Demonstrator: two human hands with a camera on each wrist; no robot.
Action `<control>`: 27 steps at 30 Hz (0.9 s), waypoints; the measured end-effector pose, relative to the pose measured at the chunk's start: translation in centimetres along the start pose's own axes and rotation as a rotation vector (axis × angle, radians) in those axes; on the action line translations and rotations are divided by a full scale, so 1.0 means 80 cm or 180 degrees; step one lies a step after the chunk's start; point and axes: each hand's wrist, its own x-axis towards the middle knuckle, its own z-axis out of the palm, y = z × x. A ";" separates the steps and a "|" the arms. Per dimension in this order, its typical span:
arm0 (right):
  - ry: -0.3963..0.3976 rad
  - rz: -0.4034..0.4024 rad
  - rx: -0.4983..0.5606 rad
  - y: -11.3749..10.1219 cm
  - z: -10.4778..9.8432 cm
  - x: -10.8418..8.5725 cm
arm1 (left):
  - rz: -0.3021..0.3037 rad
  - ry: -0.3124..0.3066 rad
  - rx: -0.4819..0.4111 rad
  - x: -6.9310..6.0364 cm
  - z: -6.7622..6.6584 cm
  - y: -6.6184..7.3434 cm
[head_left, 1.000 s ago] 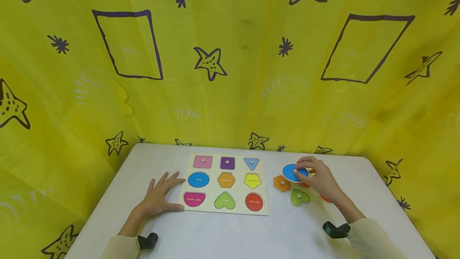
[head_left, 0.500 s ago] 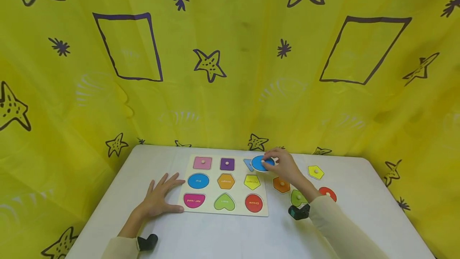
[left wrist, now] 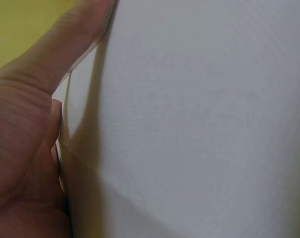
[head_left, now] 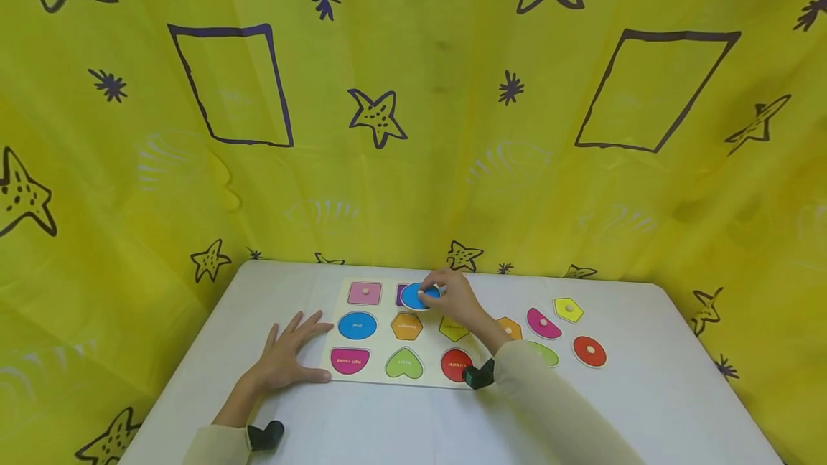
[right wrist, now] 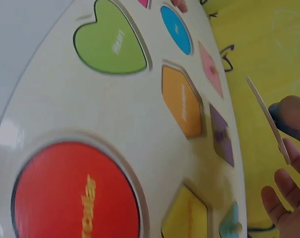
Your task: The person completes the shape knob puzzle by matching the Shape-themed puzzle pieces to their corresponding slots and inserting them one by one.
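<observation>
A wooden shape puzzle board [head_left: 389,301] lies on the white table. My right hand [head_left: 460,303] pinches the knob of a blue oval puzzle piece [head_left: 410,299], raised over the board's far row. In the right wrist view the oval piece [right wrist: 264,113] appears edge-on, apart from the board. Beneath it, a purple square piece [head_left: 400,296] is partly covered. A pink knobbed piece [head_left: 357,295] sits in the far left slot. The oval recess [head_left: 357,326] shows its printed blue bottom. My left hand [head_left: 282,359] rests with spread fingers against the board's left edge, thumb by the near corner.
Right of the board lie loose knobbed pieces: a magenta half round [head_left: 538,327], a yellow pentagon [head_left: 568,313], a red circle [head_left: 589,355], a green heart [head_left: 546,354] and an orange hexagon [head_left: 513,327], partly behind my right arm. A yellow curtain [head_left: 413,192] hangs behind the table.
My right hand has carried the blue oval piece leftward from the loose pieces, past the triangle, to above the purple square. The left hand has stayed at the board's edge.
</observation>
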 end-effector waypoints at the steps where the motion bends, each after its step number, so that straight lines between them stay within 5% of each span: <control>1: -0.0018 -0.0028 -0.0009 -0.002 0.006 0.002 | -0.0020 -0.0022 -0.0004 0.000 -0.001 0.001; 10: -0.0102 -0.0176 0.0044 -0.025 0.058 0.011 | -0.0167 -0.0136 0.0096 0.003 -0.002 0.001; 21: -0.0191 -0.0082 0.0236 -0.040 0.112 0.004 | -0.0016 -0.0068 0.0055 0.001 0.000 0.000; 27: -0.0160 -0.0096 0.0015 -0.047 0.130 0.000 | 0.0025 -0.0036 0.0063 0.000 0.000 -0.002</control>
